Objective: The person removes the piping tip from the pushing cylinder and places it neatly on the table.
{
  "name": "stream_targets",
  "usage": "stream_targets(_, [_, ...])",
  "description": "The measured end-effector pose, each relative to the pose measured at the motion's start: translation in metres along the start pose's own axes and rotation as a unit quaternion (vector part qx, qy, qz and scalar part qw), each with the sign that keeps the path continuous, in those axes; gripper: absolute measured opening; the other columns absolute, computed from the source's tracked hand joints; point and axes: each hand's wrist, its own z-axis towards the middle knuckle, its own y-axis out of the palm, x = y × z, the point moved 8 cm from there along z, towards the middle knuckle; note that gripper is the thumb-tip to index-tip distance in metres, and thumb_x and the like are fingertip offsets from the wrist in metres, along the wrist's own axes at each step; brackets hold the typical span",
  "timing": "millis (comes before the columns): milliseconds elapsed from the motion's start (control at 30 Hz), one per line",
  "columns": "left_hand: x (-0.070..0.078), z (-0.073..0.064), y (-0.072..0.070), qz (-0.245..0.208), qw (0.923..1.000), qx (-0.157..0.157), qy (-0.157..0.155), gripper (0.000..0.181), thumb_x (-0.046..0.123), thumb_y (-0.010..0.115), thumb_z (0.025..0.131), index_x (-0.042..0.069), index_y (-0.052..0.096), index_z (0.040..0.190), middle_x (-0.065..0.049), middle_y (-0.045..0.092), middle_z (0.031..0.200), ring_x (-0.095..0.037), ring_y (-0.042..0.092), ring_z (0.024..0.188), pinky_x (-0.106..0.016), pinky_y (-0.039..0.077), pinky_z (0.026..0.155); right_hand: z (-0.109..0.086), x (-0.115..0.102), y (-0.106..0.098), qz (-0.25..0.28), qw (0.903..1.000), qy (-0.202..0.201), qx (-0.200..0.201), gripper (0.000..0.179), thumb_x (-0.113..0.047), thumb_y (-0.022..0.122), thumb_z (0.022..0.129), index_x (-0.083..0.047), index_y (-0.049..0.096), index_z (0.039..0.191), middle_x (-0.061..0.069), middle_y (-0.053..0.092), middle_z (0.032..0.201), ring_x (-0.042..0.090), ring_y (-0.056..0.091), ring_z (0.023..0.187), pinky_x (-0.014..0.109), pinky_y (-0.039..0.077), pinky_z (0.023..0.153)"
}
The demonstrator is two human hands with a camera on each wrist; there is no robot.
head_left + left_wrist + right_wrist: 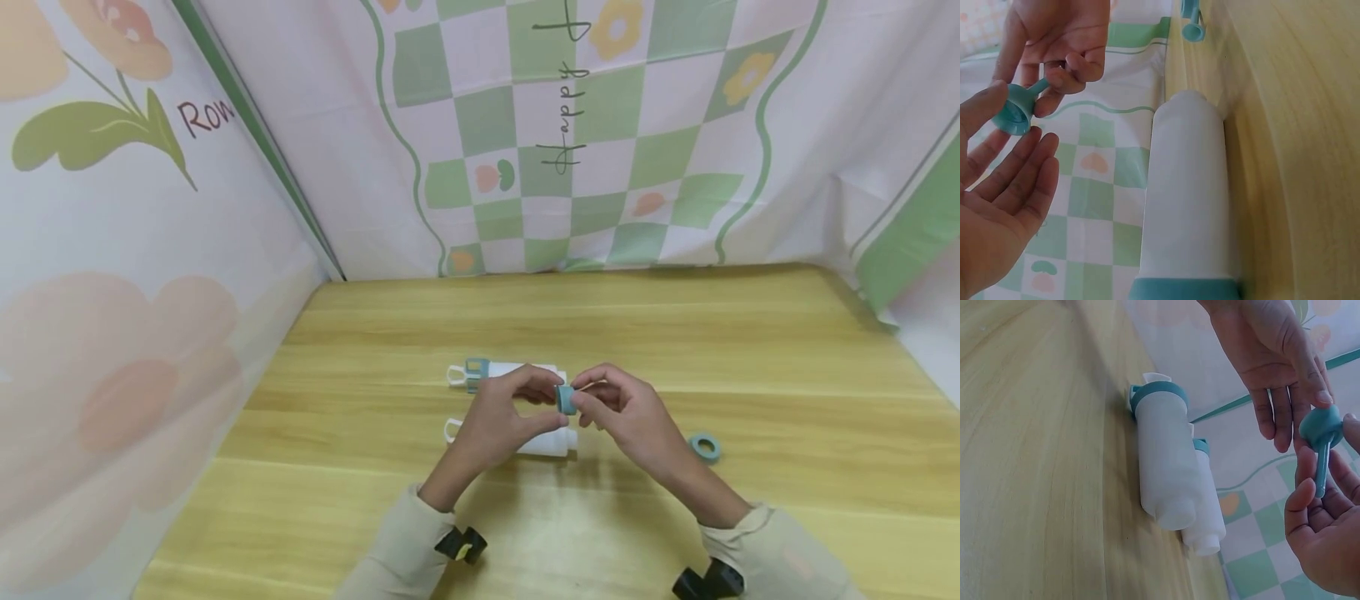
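Note:
A small teal cup-shaped cap with a thin stem is held between both hands above the table. My left hand pinches the cap between thumb and fingertips; its other fingers are spread beneath it in the left wrist view. My right hand grips it from the other side, with fingers curled by the stem in the right wrist view. Below and behind the hands lie two white bottles, a near one and a far one with a teal collar. The left hand partly covers both bottles in the head view.
A second teal cap lies on the wooden table, right of the bottles and beside the right forearm. A printed cloth hangs at the table's back edge, and another flowered cloth along the left.

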Motion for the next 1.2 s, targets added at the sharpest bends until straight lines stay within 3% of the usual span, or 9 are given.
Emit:
stream_targets(167, [0.001,0.000,-0.003,-0.003,1.0000,0.008,0.000,0.031,0.007,0.079,0.086,0.003,0.067,0.114,-0.006,0.072,0.103,-0.015,0.069,0.091,-0.035,0.056,0.083,-0.002,0.002,0.000,0.008,0.9999,-0.006,-0.004,0.021,-0.017,0.056,0.104,0.000,0.060,0.117,0.010,0.071,0.090,0.022,0.066,0.078,0.030,0.052,0.069])
stream_targets(367, [0.005,0.002,-0.008,-0.011,0.9997,0.022,0.006,0.035,0.004,0.081,0.083,0.000,0.067,0.115,-0.007,0.072,0.102,-0.015,0.069,0.089,-0.029,0.056,0.081,-0.007,0.007,-0.003,0.017,0.9998,-0.005,0.002,0.026,-0.017,0.052,0.106,0.004,0.058,0.121,0.009,0.073,0.098,0.022,0.066,0.081,0.031,0.053,0.070])
stream_targets(667, [0.005,0.002,-0.010,-0.011,0.9996,0.025,0.001,0.036,0.005,0.081,0.084,0.000,0.067,0.117,-0.009,0.072,0.101,-0.019,0.070,0.088,-0.030,0.056,0.081,-0.016,0.009,-0.014,0.042,0.9966,-0.025,0.066,0.019,-0.004,0.065,0.097,0.006,0.064,0.113,0.016,0.070,0.093,0.018,0.067,0.078,0.025,0.055,0.068])
stream_targets(800, [0.003,0.001,-0.010,-0.010,0.9995,0.028,-0.012,0.037,0.004,0.081,0.083,0.000,0.066,0.116,-0.008,0.072,0.099,-0.017,0.069,0.088,-0.030,0.056,0.081,-0.016,0.008,-0.018,0.032,0.9955,-0.025,0.086,0.013,-0.005,0.067,0.096,0.005,0.068,0.104,0.009,0.071,0.087,0.020,0.067,0.075,0.025,0.055,0.067])
stream_targets(900, [0.001,0.000,-0.011,-0.003,0.9991,0.036,-0.022,0.036,0.003,0.082,0.082,0.002,0.067,0.114,-0.006,0.072,0.099,-0.019,0.069,0.089,-0.032,0.056,0.079,-0.015,0.007,-0.018,0.031,0.9955,-0.022,0.087,0.012,-0.005,0.068,0.095,0.004,0.070,0.102,0.006,0.072,0.086,0.021,0.067,0.075,0.025,0.055,0.067])
stream_targets(1067, [-0.002,-0.002,-0.011,-0.004,0.9987,0.043,-0.029,0.033,0.003,0.083,0.081,0.003,0.068,0.111,-0.006,0.072,0.100,-0.029,0.068,0.090,-0.041,0.056,0.077,-0.013,0.006,-0.017,0.037,0.9959,-0.019,0.081,0.011,-0.005,0.068,0.095,0.004,0.070,0.102,0.011,0.073,0.089,0.016,0.067,0.075,0.024,0.055,0.066])
stream_targets(1200, [-0.004,-0.003,-0.010,-0.003,0.9986,0.043,-0.030,0.033,0.003,0.083,0.080,0.003,0.069,0.110,-0.005,0.071,0.102,-0.024,0.067,0.088,-0.043,0.057,0.077,-0.012,0.006,-0.016,0.037,0.9960,-0.016,0.079,0.011,-0.005,0.069,0.094,0.004,0.070,0.101,0.013,0.073,0.088,0.013,0.065,0.074,0.024,0.054,0.064])
